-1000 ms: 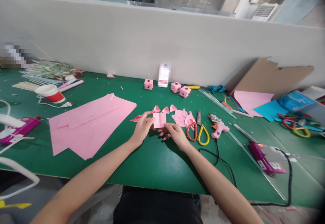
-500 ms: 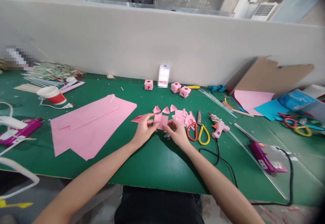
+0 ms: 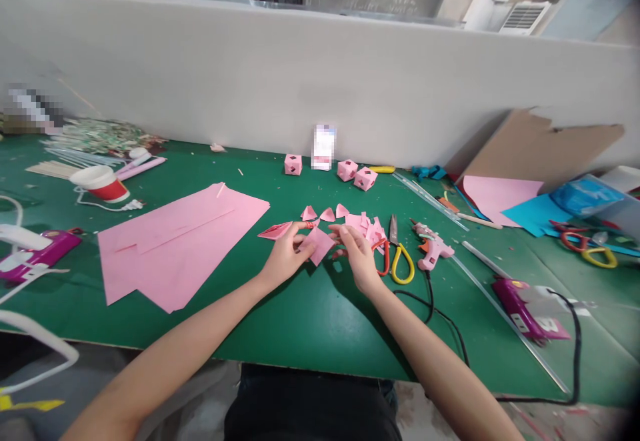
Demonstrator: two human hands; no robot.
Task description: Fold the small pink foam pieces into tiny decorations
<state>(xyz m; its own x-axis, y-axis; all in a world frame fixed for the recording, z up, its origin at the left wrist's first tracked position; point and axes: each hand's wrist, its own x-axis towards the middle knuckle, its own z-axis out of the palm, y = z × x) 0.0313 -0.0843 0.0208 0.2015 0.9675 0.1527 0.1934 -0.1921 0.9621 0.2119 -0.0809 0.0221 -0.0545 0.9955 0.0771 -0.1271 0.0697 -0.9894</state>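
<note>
My left hand (image 3: 290,251) is closed on a small pink paper square (image 3: 319,246), thumb in front, with one corner turned down. Beside the square's right corner is my right hand (image 3: 354,249), its fingers apart and slightly curled; it does not appear to grip the paper. Just beyond the hands stand several small folded pink paper pieces (image 3: 327,215). A flat folded pink paper piece (image 3: 274,231) lies left of my left hand. Pink paper scraps (image 3: 370,226) and scissors (image 3: 401,264) with red and yellow handles lie by my right hand.
Pink paper cubes (image 3: 293,165) stand near the partition (image 3: 225,81). Large pink sheets (image 3: 175,247) cover the left. A paper cup (image 3: 103,184) stands behind them. On the right are a pink glue gun (image 3: 434,247), its black cord, a purple power strip (image 3: 525,311) and cardboard (image 3: 540,144).
The pink paper square has turned so that a corner points down. My right hand has come off it and shifted slightly right; my left hand keeps its hold.
</note>
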